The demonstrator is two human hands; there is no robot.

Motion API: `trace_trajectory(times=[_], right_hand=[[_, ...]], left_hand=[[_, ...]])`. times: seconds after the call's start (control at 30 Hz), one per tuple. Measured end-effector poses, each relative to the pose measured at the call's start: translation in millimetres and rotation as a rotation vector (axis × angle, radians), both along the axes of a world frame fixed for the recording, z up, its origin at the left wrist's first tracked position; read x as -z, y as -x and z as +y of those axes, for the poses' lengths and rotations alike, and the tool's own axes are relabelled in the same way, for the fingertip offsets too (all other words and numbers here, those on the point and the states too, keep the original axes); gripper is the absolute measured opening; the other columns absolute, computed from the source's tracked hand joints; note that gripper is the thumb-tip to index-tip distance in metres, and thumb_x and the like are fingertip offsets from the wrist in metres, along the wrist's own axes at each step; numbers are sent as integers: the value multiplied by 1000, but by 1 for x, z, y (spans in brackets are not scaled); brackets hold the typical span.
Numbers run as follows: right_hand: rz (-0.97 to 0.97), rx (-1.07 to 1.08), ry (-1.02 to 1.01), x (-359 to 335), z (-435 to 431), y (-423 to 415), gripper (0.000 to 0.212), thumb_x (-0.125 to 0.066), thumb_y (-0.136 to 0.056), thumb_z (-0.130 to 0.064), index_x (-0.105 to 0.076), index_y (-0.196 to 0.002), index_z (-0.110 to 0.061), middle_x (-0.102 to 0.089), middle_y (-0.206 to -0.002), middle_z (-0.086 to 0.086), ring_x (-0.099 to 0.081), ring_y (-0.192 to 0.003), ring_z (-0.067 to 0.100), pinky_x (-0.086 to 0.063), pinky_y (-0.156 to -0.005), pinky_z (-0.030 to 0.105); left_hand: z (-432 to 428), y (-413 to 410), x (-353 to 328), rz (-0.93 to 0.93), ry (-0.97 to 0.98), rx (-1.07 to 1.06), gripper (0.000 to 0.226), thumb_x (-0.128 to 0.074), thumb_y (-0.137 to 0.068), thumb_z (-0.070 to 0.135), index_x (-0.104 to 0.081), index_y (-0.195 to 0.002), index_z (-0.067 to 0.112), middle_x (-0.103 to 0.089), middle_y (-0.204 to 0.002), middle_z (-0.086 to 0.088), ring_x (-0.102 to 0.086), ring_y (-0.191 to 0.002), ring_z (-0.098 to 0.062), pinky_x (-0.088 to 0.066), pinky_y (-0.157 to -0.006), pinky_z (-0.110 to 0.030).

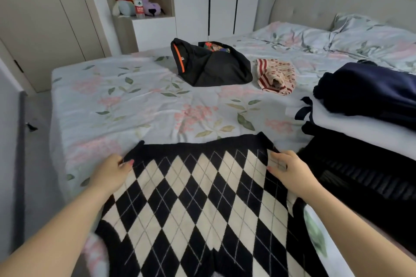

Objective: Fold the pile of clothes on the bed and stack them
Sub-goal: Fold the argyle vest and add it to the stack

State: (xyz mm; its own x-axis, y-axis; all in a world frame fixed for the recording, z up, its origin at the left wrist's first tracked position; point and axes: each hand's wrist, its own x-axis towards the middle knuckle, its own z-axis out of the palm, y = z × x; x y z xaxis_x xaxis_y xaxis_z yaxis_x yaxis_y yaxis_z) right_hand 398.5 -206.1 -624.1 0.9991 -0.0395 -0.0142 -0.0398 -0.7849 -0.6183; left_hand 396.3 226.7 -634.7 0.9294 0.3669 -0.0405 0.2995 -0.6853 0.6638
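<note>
The left hand (114,168) pinches the left edge of a black and cream diamond-pattern knitted top (198,204), thumb on top and the other fingers tucked under. The top lies spread flat on the near part of the bed with the flowery sheet (135,101). Farther back lie a crumpled black garment with an orange stripe (209,67) and a small cream cloth with red stripes (278,76). The right hand (290,168) pinches the top's right edge, just beside a stack of folded clothes: dark blue piece (369,90) over white piece (360,123) over black ribbed piece (360,175).
</note>
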Motion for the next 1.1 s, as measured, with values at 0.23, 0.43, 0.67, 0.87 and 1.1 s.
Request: trace_trajectory(times=[0.23,0.43,0.67,0.87,1.1], right_hand=[[-23,85,-203,-8,-13,6,44,-71,-88,-9,-63,-130,-22,-61,-131,2,-52,-121,20,-38,-99,29],[206,-57,-191,-23,-24,8,64,-75,-86,-16,-48,-142,-31,-46,-148,1,-37,-141,22,-29,-113,34],[485,11,-204,-28,-37,40,74,-78,-82,-9,-47,-140,-43,-40,-146,16,-61,-111,37,-61,-58,35],[252,66,-308,-36,-28,53,34,-71,-86,-2,-70,-115,-21,-69,-100,5,-59,-44,10,-52,-47,19],[44,159,-297,-34,-14,47,21,-69,-89,-2,-72,-104,-15,-70,-90,5,-66,-60,13,-56,-56,24]], left_hand=[[4,10,-19,152,300,-56,29,-80,-80,24,-68,-81,-3,-73,-75,-17,-71,-80,-36,-57,-79,-43],[9,50,-42,553,420,11,57,-90,-63,38,-61,-101,6,-59,-50,2,-50,-48,-9,-48,-46,-20],[18,97,-41,585,529,80,52,-91,-63,17,-57,-103,11,-76,-83,-6,-75,-77,-24,-59,-59,-28],[12,101,-37,403,551,42,26,-81,-77,16,-63,-95,12,-75,-70,3,-73,-64,-12,-56,-52,-22],[-8,72,-34,231,543,-91,27,-76,-83,12,-64,-106,5,-70,-98,-10,-68,-75,-20,-55,-47,-20]])
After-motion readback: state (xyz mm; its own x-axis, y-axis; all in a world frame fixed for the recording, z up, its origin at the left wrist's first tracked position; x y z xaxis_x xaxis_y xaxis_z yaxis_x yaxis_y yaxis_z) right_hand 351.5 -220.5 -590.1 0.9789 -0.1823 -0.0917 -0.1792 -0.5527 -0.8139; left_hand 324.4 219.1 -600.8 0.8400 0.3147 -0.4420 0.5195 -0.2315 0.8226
